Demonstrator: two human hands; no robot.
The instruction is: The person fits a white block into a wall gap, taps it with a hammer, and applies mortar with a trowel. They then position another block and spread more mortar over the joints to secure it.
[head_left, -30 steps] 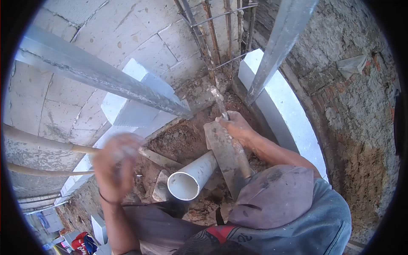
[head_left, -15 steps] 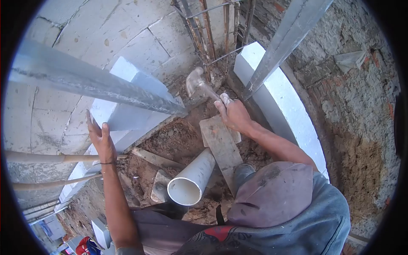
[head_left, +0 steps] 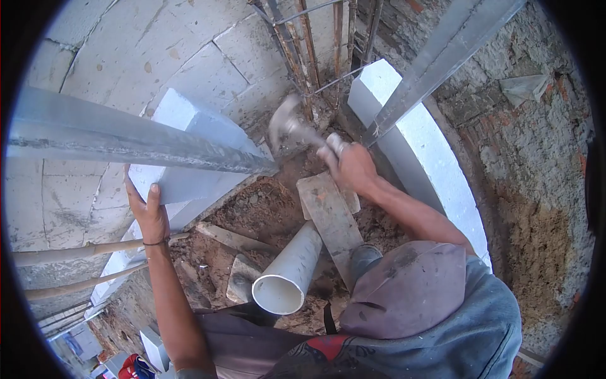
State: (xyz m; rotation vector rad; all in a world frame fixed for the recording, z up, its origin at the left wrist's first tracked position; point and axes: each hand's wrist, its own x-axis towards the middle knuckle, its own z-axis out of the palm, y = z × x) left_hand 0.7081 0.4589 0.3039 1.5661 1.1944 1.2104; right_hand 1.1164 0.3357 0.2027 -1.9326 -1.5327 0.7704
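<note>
My right hand (head_left: 353, 165) is wrapped round the handle of a hammer (head_left: 291, 126), whose head is smeared by motion near the wall corner. My left hand (head_left: 149, 211) grips the near end of a white block (head_left: 211, 180), thumb on its face and fingers partly hidden at its outer edge. This block sits on a row of white blocks along the left wall. A grey metal straightedge (head_left: 139, 140) crosses in front of it, its far end close to the corner.
Vertical rebar (head_left: 306, 50) rises in the corner. A second metal bar (head_left: 435, 63) leans by the right-hand white blocks (head_left: 435, 170). On the soil lie a white pipe (head_left: 293, 265) and a wooden board (head_left: 331, 215). Bamboo poles (head_left: 82, 254) cross at left.
The hammer head has shifted slightly left and is more blurred. My left hand has moved slightly down, its fingers further behind the block's edge. The camera view has shifted a little.
</note>
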